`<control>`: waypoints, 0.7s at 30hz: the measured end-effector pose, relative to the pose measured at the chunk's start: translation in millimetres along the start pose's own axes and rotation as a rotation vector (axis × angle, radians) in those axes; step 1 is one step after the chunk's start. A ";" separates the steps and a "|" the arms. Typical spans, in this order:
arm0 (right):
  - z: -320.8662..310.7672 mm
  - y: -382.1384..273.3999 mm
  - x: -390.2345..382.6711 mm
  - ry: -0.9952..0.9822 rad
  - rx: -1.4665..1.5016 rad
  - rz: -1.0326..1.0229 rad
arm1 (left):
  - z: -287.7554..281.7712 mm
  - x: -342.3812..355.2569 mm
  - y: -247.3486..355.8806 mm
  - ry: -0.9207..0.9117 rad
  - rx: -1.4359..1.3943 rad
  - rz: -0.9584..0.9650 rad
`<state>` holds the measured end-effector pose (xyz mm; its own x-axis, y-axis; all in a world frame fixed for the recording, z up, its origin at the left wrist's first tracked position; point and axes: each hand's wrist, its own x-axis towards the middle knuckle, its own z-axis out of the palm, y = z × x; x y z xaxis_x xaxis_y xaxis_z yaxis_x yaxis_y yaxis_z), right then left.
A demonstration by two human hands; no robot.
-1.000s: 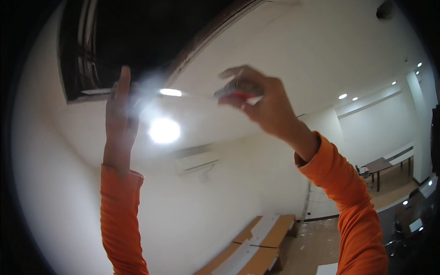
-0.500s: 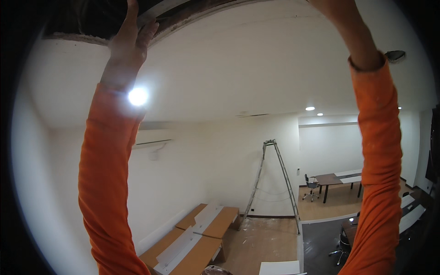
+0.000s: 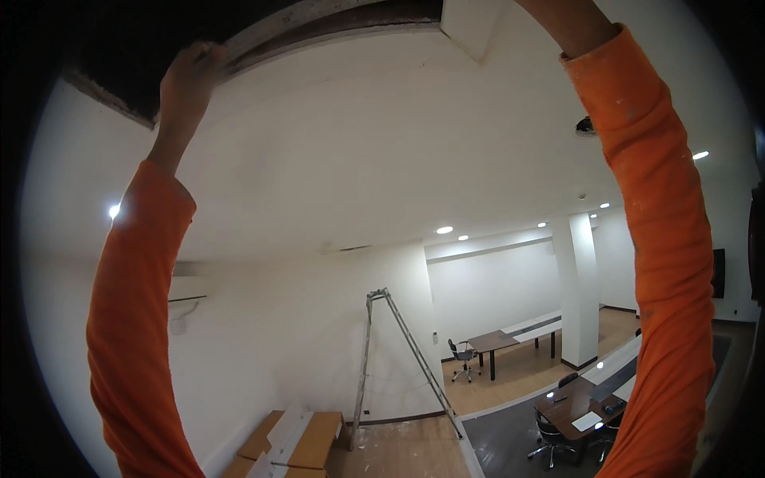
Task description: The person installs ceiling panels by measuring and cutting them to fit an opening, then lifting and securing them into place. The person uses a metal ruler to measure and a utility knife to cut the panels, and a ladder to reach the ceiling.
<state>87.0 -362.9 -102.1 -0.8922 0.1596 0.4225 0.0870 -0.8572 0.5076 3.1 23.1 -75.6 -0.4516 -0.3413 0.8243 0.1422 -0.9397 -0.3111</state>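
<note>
I am looking up, from a distance, through the head camera at a dark ceiling opening (image 3: 111,40), with a pale strip (image 3: 275,28) running across its right-hand part. The strip's long axis is rising from the left hand (image 3: 190,72) up and to the right, bowing in the fisheye view and leaving through the top edge. The left hand is the nearer one, overlapping the strip's lower end; its fingers are bending there, but I cannot tell whether they are pinching it or only touching it. The right hand is lying beyond the top edge, so I cannot tell its state; only its wrist (image 3: 586,24) and orange sleeve (image 3: 653,183) are showing, well to the right. The strip is looking narrow and dull whitish-grey. Below, a stepladder (image 3: 378,295) is standing by a white wall (image 3: 303,334).
</note>
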 end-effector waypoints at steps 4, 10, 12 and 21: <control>3.8 -8.3 -5.9 0.009 -0.215 0.019 | -1.3 -9.5 -3.4 -0.106 -0.078 -0.110; 11.8 -13.3 -22.3 -0.029 -0.237 -0.001 | -6.9 -0.8 -2.9 -0.004 -0.033 0.210; 12.1 -11.4 -24.3 -0.109 -0.225 0.017 | -7.5 1.1 -1.7 -0.101 -0.006 0.063; 9.4 -4.5 -26.7 -0.181 -0.311 -0.057 | 6.5 2.3 5.7 -0.070 0.012 0.106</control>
<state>114.6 -358.6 -108.5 -0.7965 0.2719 0.5400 -0.1246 -0.9478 0.2934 8.6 16.7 -72.4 -0.3712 -0.4395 0.8180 0.1971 -0.8981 -0.3931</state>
